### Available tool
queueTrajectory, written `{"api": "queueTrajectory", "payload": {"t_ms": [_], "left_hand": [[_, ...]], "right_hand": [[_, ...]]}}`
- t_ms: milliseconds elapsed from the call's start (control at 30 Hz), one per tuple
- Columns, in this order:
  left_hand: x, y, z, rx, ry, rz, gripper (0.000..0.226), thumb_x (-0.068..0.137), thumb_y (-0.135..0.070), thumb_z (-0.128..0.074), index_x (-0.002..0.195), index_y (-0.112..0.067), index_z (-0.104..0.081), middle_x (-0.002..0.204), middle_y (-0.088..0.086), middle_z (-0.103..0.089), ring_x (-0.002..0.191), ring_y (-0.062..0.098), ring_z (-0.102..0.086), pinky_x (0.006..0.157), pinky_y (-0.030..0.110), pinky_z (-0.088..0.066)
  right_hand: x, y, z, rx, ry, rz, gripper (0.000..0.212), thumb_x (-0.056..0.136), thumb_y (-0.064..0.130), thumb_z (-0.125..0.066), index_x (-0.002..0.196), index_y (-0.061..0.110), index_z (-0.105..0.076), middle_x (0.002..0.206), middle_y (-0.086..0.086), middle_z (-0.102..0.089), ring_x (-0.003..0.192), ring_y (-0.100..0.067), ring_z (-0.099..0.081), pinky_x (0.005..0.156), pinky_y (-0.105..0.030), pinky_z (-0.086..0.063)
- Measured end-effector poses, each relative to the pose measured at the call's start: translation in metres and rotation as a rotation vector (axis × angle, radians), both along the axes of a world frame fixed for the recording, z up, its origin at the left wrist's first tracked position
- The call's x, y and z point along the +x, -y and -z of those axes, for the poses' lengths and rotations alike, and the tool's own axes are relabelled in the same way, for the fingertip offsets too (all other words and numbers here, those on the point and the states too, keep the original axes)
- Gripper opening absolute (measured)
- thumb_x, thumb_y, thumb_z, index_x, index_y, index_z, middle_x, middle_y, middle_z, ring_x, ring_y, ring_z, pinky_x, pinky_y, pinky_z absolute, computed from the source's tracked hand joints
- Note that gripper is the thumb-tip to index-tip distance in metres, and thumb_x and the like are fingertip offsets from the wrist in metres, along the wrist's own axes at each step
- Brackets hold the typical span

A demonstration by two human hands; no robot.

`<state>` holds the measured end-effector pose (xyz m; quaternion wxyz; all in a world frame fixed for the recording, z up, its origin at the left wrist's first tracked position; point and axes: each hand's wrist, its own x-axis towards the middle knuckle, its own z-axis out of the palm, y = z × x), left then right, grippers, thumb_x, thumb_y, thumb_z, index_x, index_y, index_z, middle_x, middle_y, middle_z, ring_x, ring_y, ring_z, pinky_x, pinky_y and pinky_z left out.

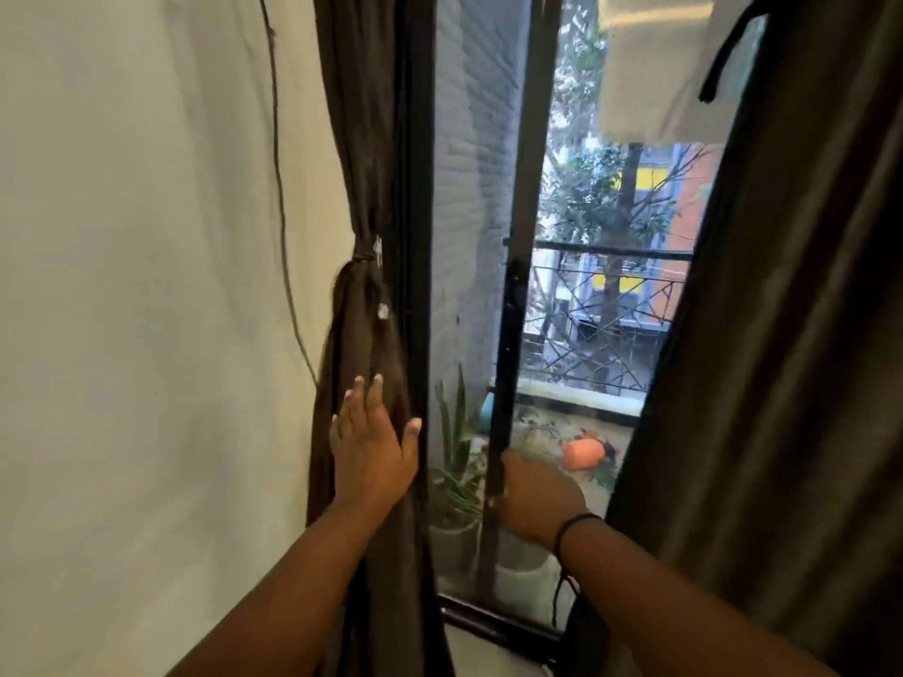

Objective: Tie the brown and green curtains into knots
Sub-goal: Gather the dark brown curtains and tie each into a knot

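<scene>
A dark brown curtain (pixel 359 188) hangs at the left of the window, gathered by a tie band (pixel 366 254) at mid height. My left hand (pixel 374 447) lies flat against its lower folds with fingers spread, holding nothing. My right hand (pixel 535 495) is curled around the dark vertical bar of the sliding window frame (pixel 508 364). A second dark curtain with a greenish tint (pixel 782 334) hangs loose at the right, with a black strap (pixel 728 56) dangling near its top.
A cream wall (pixel 146 285) with a thin cable (pixel 278 188) fills the left. Outside are potted plants (pixel 457 461), an orange pot lying on its side (pixel 584 454) and a balcony railing (pixel 611 310). The window sill (pixel 493 623) runs below.
</scene>
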<state>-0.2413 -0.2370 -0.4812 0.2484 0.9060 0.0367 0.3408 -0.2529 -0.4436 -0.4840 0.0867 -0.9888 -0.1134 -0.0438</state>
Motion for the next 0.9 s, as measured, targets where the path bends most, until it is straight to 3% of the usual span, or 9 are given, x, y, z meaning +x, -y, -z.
{"api": "queueTrajectory", "payload": {"t_ms": [67, 167, 333, 433, 733, 900], "left_hand": [[0.003, 0.054, -0.003, 0.083, -0.014, 0.073, 0.074, 0.09, -0.048, -0.046, 0.148, -0.01, -0.022, 0.154, 0.017, -0.025, 0.141, 0.035, -0.025, 0.113, 0.053, -0.025], [0.006, 0.139, -0.011, 0.097, -0.034, 0.223, 0.078, 0.086, -0.056, -0.034, 0.147, -0.009, -0.026, 0.151, 0.021, -0.03, 0.136, 0.038, -0.035, 0.107, 0.051, -0.035], [0.022, 0.26, -0.048, -0.03, -0.041, 0.427, 0.079, 0.087, -0.059, -0.039, 0.148, -0.013, -0.02, 0.154, 0.015, -0.022, 0.14, 0.033, -0.028, 0.11, 0.046, -0.034], [0.037, 0.296, -0.088, -0.071, 0.019, 0.459, 0.077, 0.09, -0.056, -0.046, 0.148, -0.014, -0.018, 0.154, 0.013, -0.022, 0.139, 0.031, -0.031, 0.109, 0.048, -0.035], [0.105, 0.348, -0.324, -0.035, 0.444, 0.531, 0.085, 0.089, -0.057, -0.048, 0.15, -0.023, 0.0, 0.158, 0.002, -0.012, 0.139, 0.023, -0.03, 0.105, 0.038, -0.035], [0.137, 0.366, -0.46, 0.062, 0.708, 0.492, 0.084, 0.088, -0.05, -0.054, 0.15, -0.021, -0.006, 0.155, 0.004, -0.018, 0.137, 0.024, -0.033, 0.105, 0.038, -0.035]], "right_hand": [[-0.003, 0.047, -0.005, -0.061, 0.081, 0.03, 0.054, 0.086, 0.04, -0.048, 0.133, 0.017, -0.035, 0.122, -0.012, -0.057, 0.108, -0.032, -0.058, 0.085, -0.038, -0.047], [-0.014, 0.113, -0.013, -0.158, 0.222, 0.074, 0.056, 0.084, 0.039, -0.048, 0.135, 0.019, -0.034, 0.126, -0.008, -0.054, 0.114, -0.031, -0.052, 0.089, -0.041, -0.042], [-0.015, 0.205, -0.046, -0.18, 0.417, 0.083, 0.049, 0.078, 0.038, -0.052, 0.123, 0.018, -0.048, 0.114, -0.006, -0.059, 0.11, -0.032, -0.054, 0.083, -0.044, -0.044], [-0.006, 0.237, -0.084, -0.172, 0.495, 0.092, 0.048, 0.081, 0.041, -0.052, 0.124, 0.02, -0.047, 0.121, -0.005, -0.055, 0.119, -0.03, -0.049, 0.089, -0.046, -0.044], [0.076, 0.298, -0.308, -0.068, 0.952, 0.266, 0.058, 0.083, 0.051, -0.049, 0.133, 0.024, -0.037, 0.132, -0.003, -0.049, 0.124, -0.024, -0.044, 0.096, -0.044, -0.038], [0.117, 0.317, -0.449, -0.094, 1.213, 0.42, 0.06, 0.083, 0.055, -0.048, 0.132, 0.021, -0.038, 0.134, -0.007, -0.049, 0.13, -0.03, -0.039, 0.105, -0.052, -0.027]]}}
